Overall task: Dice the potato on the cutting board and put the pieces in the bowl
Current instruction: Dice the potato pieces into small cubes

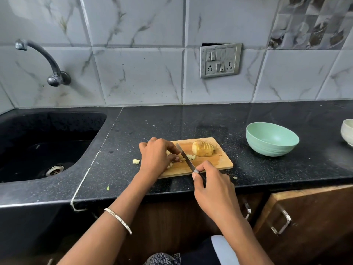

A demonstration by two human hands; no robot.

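Note:
A wooden cutting board (219, 161) lies on the black counter. A potato half (203, 149), scored with parallel cuts, sits at the board's far side. My left hand (155, 156) covers the board's left end, its curled fingers holding small potato pieces (172, 164) against the wood. My right hand (212, 186) grips the handle of a knife (186, 158), whose blade points away across the board beside my left fingers. A few cut pieces (192, 156) lie right of the blade. One piece (136, 161) lies on the counter left of the board. The green bowl (271, 138) stands empty to the right.
A black sink (44, 142) with a wall tap (47, 64) is on the left. A white bowl (347, 132) sits at the right edge. A switch plate (219, 61) is on the tiled wall. Cabinet doors with metal handles (280, 220) hang below the counter.

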